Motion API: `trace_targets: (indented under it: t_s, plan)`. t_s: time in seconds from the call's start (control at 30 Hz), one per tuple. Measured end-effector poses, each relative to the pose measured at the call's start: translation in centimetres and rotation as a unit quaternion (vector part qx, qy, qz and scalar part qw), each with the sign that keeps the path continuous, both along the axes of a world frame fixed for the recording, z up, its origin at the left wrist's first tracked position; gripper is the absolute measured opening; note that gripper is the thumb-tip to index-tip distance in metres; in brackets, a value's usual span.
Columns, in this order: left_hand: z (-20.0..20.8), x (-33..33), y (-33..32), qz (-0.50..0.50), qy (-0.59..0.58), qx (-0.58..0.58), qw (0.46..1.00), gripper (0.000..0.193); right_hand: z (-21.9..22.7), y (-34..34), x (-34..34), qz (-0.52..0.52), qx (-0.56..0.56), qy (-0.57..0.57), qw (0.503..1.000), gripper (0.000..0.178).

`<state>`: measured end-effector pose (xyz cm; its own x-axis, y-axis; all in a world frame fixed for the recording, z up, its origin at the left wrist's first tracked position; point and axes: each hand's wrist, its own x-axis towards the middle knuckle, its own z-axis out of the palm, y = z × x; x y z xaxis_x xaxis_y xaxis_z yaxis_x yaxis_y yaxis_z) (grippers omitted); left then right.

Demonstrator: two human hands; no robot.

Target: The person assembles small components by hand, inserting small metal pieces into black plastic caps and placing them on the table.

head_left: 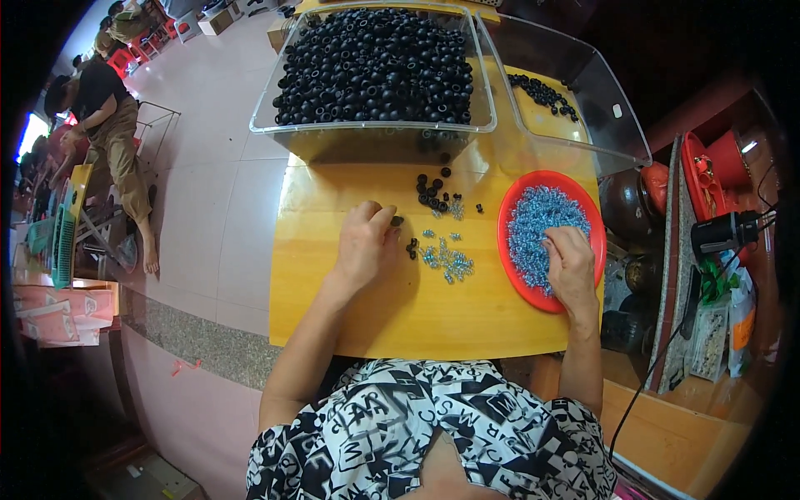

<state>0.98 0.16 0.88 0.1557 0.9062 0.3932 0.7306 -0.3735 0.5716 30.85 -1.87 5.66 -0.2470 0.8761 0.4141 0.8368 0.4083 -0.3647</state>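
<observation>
My left hand [363,248] is over the yellow table, its fingers closed on a small round black cap [397,221]. My right hand [572,265] reaches over a red plate [505,258] heaped with small bluish metal springs [537,218]. Its fingers are pinched together at the heap; what they hold is too small to make out. Between my hands lies a loose cluster of the same springs [450,262]. A few small black pieces [412,248] rest beside my left fingers, and several black caps [431,193] are grouped farther out.
A clear plastic bin [372,127] full of black caps stands at the table's far side. Right of it, another clear bin [575,152] contains fewer black pieces. Shelves with jars and a black device [725,237] border the right. A person [104,125] works at the left.
</observation>
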Motion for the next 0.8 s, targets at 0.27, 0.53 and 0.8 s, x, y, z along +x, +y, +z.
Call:
trace_targets:
  t_s: [0.27,0.53,0.8]
  plan:
    - [0.4,0.4,-0.5,-0.034,-0.173,-0.136,0.975,0.02,-0.1,0.3,-0.4,-0.032,0.016,-0.045,0.998,0.019]
    - [2.6,1.0,-4.1,-0.123,-0.305,-0.154,0.932,0.021,0.3,-0.9,-9.7,0.091,-0.183,0.263,0.943,0.018]
    - [1.5,0.3,-4.9,-0.137,-0.252,-0.065,0.956,0.025,-1.5,-1.4,-13.1,0.125,-0.355,0.4,0.836,0.009]
